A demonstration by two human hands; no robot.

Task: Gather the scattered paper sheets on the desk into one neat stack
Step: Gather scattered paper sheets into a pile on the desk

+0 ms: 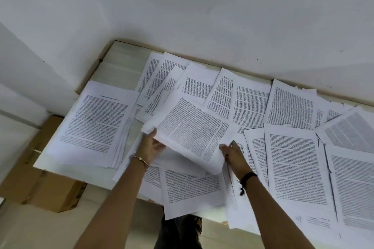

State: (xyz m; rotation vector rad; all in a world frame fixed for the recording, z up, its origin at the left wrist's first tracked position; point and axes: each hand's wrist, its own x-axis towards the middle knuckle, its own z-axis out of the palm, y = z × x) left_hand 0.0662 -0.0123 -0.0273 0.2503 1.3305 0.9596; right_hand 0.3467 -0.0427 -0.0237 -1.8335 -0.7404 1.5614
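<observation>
- Both hands hold one bundle of printed sheets [194, 129], lifted above the desk [123, 62] near its middle.
- Left hand [150, 146] grips the bundle's near-left corner, thumb on top, fingers beneath.
- Right hand [232, 152] pinches the near-right corner, where the sheets curl downward.
- The bundle's long axis runs from the hands away toward the wall, tilted slightly rightward.
- A partly squared stack [95, 123] lies flat at the desk's left end, just beside the bundle. Its right edges are fanned, not flush.
- Judgement: the stack lies to the left of the grip, so the left hand is nearer. The bundle would have to swing left and turn to match the stack's long axis.
- Loose sheets [293, 166] cover the desk's right side and far edge, overlapping at mixed angles. Some overhang the near edge.
- Judgement: gathering is at an early stage.
- A cardboard box [50, 186] sits below the desk's left end.
</observation>
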